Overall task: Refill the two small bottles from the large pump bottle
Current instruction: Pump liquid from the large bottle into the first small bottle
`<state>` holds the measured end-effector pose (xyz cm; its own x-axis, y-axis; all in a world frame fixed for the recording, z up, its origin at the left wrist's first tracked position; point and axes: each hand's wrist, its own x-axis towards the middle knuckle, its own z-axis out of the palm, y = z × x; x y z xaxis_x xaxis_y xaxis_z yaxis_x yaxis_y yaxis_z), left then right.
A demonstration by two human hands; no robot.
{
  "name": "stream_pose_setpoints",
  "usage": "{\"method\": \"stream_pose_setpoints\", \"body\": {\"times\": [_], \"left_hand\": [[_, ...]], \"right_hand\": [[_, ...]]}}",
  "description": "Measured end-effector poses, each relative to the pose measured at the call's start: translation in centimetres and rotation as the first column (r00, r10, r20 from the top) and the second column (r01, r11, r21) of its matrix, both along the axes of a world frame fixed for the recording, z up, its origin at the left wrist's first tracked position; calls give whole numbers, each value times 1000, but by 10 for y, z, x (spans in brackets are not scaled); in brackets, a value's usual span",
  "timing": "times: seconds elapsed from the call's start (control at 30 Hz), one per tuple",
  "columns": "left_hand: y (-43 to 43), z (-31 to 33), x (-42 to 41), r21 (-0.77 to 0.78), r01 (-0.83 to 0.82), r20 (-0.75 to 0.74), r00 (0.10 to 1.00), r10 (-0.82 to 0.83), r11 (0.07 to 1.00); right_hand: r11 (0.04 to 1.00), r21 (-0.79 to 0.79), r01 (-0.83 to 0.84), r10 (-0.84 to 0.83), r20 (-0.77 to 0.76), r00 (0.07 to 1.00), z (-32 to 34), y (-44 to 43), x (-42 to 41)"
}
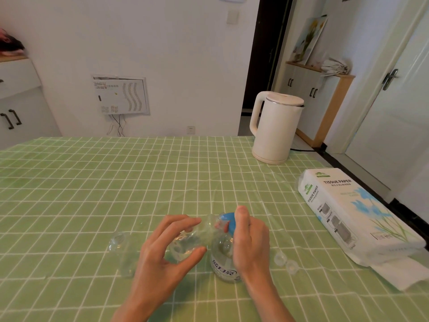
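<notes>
Now, left hand [160, 259]: fingers clamped on a tilted small bottle [188, 240].
Right hand [249, 242]: fingers seemingly wrapped around the pump bottle [224, 266], blue top [228, 220].
Second small bottle [121, 252]: apart, left.

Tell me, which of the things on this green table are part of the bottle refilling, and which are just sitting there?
In use:
large pump bottle, under the right hand
small clear bottle, held tilted in the left hand
second small bottle, standing to the left
two small caps

Lying about:
white kettle
tissue paper pack
</notes>
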<state>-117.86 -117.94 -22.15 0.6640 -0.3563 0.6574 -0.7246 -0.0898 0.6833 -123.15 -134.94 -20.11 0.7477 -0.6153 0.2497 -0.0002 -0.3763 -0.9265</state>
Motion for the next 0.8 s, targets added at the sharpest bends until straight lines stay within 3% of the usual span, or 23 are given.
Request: {"method": "stream_pose_setpoints", "body": {"times": [0.8], "left_hand": [[2,3,-1,-12,-6,-9,1000,6,1000]], "right_hand": [[1000,28,2,-2,28,1000,-4,-1,2]]}}
